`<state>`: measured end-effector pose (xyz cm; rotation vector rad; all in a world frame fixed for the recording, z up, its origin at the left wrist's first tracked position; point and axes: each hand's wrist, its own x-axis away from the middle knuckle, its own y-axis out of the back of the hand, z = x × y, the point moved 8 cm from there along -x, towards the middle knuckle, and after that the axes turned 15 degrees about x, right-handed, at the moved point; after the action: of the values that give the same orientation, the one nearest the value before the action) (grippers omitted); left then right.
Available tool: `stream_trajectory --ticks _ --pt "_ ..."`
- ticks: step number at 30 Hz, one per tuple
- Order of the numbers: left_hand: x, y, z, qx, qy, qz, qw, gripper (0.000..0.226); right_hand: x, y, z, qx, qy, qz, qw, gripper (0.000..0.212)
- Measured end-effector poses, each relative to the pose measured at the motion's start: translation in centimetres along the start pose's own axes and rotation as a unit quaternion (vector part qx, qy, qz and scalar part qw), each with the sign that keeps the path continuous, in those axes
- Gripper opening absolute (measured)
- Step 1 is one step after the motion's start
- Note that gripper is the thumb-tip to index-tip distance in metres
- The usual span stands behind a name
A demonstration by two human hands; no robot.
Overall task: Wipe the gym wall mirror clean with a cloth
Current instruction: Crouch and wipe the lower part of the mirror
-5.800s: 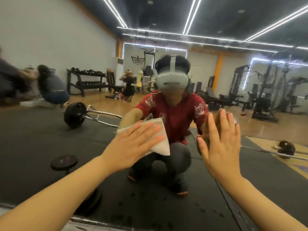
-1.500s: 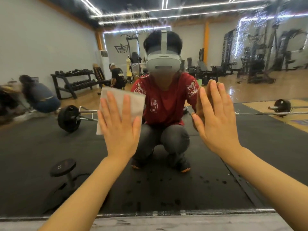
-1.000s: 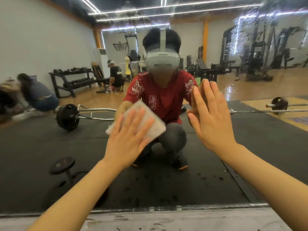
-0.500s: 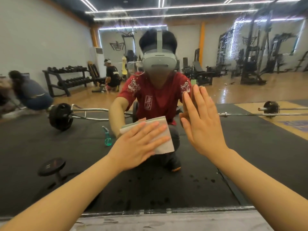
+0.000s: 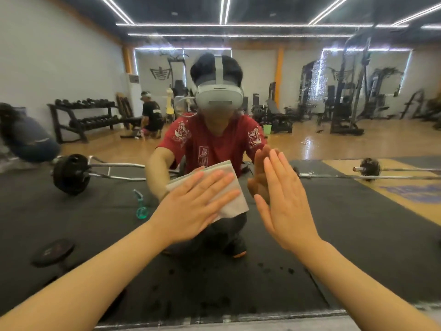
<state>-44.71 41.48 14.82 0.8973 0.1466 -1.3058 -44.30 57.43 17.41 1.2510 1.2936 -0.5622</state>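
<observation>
The wall mirror [image 5: 358, 223] fills the head view and reflects the gym and a crouching person in a red shirt. My left hand [image 5: 193, 209] lies flat, fingers spread, pressing a folded white cloth [image 5: 232, 199] against the glass at centre. My right hand [image 5: 284, 204] rests open and flat on the mirror just right of the cloth, holding nothing. Dark drip spots [image 5: 274, 266] show on the glass below my hands. Water streaks [image 5: 317, 77] sparkle on the glass at upper right.
The mirror's bottom edge [image 5: 214, 321] meets a grey floor strip. Reflected in the glass are a teal spray bottle [image 5: 140, 206], barbells [image 5: 71, 174], a weight plate [image 5: 52, 252], a dumbbell rack [image 5: 83, 115], machines and other people at the left.
My left hand has swept the cloth from upright at the left down and rightward to beside my right hand. The view tilted up a little. My right hand stayed planted.
</observation>
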Motion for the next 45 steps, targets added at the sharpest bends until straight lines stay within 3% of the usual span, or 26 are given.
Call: stream_trajectory --ticks 2,6,9,15,22,32,34,37,39,41,43,45 --pt "1.1 0.8 1.8 -0.014 0.029 -0.013 0.999 0.061 0.2 -0.1 0.3 0.007 0.000 0.003 1.000 0.067" --pt "4.6 3.4 7.5 -0.011 0.204 -0.061 0.977 0.068 0.4 -0.6 0.0 0.044 -0.020 0.023 0.999 0.066" --pt "3.7 3.9 8.1 0.009 0.250 -0.066 0.966 0.069 0.1 -0.9 -0.9 0.065 -0.067 0.031 0.995 0.069" --pt "-4.8 4.4 5.7 0.017 0.166 -0.058 0.984 0.067 0.1 -1.4 -1.4 0.091 -0.078 0.041 0.992 0.070" --pt "-6.2 5.1 5.9 0.004 0.142 -0.053 0.988 0.065 -0.1 0.0 -2.8 0.086 -0.064 0.035 0.994 0.068" --pt "-14.8 7.0 8.2 0.005 0.214 -0.093 0.972 0.069 0.3 1.2 -10.1 0.129 -0.182 0.060 0.973 0.068" --pt "-14.7 6.8 7.5 0.011 0.167 -0.088 0.982 0.068 0.3 1.2 -10.9 0.130 -0.192 0.066 0.970 0.068" --pt "-13.2 5.0 4.5 0.005 0.016 -0.056 0.998 0.066 0.4 0.9 -11.0 0.121 -0.187 0.076 0.972 0.067" --pt "-11.3 3.1 1.5 -0.002 -0.083 -0.010 0.996 0.067 0.4 0.9 -10.9 0.111 -0.190 0.075 0.973 0.066" --pt "-10.1 2.7 0.8 -0.012 -0.132 0.017 0.991 0.064 0.5 0.8 -10.8 0.099 -0.197 0.079 0.972 0.065" --pt "-11.1 4.2 3.1 -0.031 -0.101 0.000 0.994 0.062 0.5 0.8 -10.9 0.092 -0.200 0.085 0.972 0.064" --pt "-13.1 6.5 6.5 -0.042 -0.014 -0.029 0.999 0.062 0.4 1.0 -11.1 0.094 -0.196 0.087 0.972 0.064"
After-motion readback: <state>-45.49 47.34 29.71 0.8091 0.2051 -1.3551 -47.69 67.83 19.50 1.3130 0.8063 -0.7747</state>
